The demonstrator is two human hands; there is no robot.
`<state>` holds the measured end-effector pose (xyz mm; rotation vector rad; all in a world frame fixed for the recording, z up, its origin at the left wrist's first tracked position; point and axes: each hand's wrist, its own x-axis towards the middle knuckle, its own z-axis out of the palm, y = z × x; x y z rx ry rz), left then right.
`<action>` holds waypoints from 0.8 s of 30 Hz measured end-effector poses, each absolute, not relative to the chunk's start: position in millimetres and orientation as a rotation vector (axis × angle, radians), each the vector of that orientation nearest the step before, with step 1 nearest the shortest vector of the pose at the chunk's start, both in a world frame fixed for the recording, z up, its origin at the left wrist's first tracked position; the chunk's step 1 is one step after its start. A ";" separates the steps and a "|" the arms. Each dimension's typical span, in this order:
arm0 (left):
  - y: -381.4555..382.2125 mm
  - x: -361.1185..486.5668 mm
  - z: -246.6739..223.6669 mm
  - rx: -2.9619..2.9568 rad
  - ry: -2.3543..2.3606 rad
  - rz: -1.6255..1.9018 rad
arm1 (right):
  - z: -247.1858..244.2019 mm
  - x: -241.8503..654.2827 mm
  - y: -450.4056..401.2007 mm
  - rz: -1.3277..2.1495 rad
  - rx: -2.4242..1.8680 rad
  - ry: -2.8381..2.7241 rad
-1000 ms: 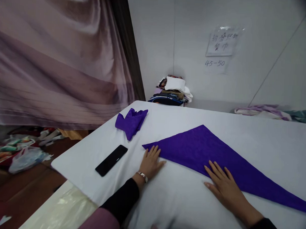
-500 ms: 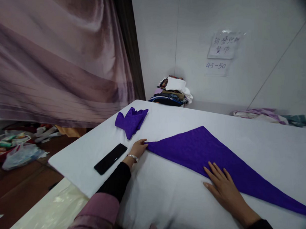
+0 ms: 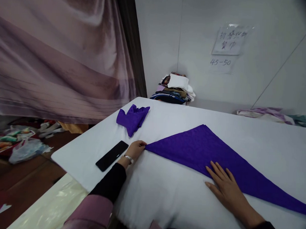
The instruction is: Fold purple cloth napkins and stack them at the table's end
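A purple cloth napkin point(image 3: 192, 146), folded into a long triangle, lies flat on the white-covered table point(image 3: 169, 196). Its peak points away from me, and its right corner runs to the edge of the view. My left hand point(image 3: 136, 150) pinches the napkin's left corner between thumb and fingers. With fingers spread, my right hand point(image 3: 225, 188) rests flat across the near folded edge, fingertips on the cloth and the palm partly over the white cover. Beyond my left hand sits a second purple cloth point(image 3: 132, 120), bunched into a folded shape.
A black phone point(image 3: 112, 156) lies left of my left hand. Piled clothes point(image 3: 174, 89) stand behind the table's far edge, with more fabric point(image 3: 267, 114) at the right. A pink curtain point(image 3: 56, 56) hangs at left. Paper signs point(image 3: 228, 43) are on the wall; plastic bags point(image 3: 27, 150) lie on the floor.
My left hand has shifted slightly left and now pinches the napkin's corner more closely. The right hand keeps its place on the cloth. The whole view has shifted a little.
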<state>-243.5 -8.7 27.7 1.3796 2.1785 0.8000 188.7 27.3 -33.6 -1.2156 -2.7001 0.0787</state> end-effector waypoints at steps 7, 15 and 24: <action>-12.4 -239.2 29.5 1.610 2.367 0.583 | -33.2 187.7 28.6 0.099 -1.217 -2.686; 7.1 -198.1 44.7 1.991 2.356 0.617 | -17.1 181.5 26.2 0.214 -1.272 -2.717; 34.8 -138.6 6.2 2.337 2.052 0.255 | -6.1 178.1 25.0 0.336 -1.308 -2.712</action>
